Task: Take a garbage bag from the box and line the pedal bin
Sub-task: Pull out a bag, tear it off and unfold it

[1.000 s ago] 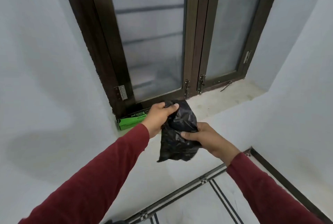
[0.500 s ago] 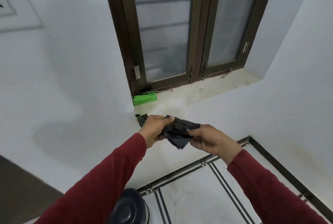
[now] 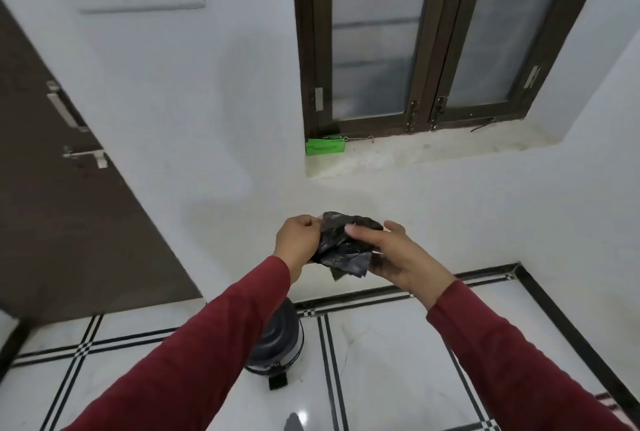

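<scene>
bag in hand, bin not yet lined

the black bag (image 3: 341, 245) is a crumpled wad of thin, glossy film held between both hands at chest height. the left hand (image 3: 297, 243) pinches its upper edge; the right hand (image 3: 394, 254) curls its fingers round the bulk. pulled apart too hard, the film could tear (or the mouth stay stuck shut). the round, dark-lidded bin (image 3: 277, 344) stands below; the green cardboard box (image 3: 325, 147) sits on the sill.
</scene>
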{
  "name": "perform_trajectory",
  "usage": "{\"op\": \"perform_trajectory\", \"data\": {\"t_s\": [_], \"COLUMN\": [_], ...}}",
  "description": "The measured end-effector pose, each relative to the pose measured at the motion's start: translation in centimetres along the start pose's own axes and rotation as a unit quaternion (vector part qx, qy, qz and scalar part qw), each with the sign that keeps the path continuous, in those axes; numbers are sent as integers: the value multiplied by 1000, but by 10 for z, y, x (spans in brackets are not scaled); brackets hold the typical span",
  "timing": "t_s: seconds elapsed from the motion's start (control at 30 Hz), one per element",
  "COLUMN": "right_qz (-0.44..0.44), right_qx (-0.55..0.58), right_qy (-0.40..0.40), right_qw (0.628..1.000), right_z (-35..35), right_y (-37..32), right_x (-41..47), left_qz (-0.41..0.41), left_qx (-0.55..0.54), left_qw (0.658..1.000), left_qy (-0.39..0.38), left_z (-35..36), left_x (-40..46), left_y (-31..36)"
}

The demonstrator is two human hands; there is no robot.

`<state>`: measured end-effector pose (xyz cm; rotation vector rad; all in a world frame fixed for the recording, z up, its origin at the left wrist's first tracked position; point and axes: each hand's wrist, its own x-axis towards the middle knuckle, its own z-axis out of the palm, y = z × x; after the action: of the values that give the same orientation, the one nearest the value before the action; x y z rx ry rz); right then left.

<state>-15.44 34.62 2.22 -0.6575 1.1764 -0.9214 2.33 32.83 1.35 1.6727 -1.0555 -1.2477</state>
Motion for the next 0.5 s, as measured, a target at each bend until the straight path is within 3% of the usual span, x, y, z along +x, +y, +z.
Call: {"op": "perform_trajectory", "data": {"t_s": [0.13, 0.23, 0.3, 0.37, 0.4, 0.43, 0.5], "right_qz": [-9, 15, -12, -101, -150, -157, -61], "right_qx": [-87, -214, -396, -507, -497, -444, -336], "right_qy": [-10, -7, 18, 86, 103, 91, 26], "right_qw": [996, 977, 918, 852, 849, 877, 939], "right_z": [20, 32, 34, 55, 67, 81, 110], "right_y": [29, 47, 55, 59, 60, 60, 60], "right_x": [-24, -35, -34, -43, -47, -55, -65], "left_qz": [7, -68, -124, -143, -144, -142, -132], "left_qx": [-3, -170, -259, -292, -296, -301, -310], "left_qw": [996, 979, 955, 945, 944, 943, 940], "left_qy": [84, 89, 74, 47, 27, 2, -49], "left_z": [-28, -57, -68, -84, -92, -98, -112], "left_x": [-27, -41, -45, -52, -55, -59, -67], "left_y": [-19, -26, -28, -35, -38, -39, -43]}}
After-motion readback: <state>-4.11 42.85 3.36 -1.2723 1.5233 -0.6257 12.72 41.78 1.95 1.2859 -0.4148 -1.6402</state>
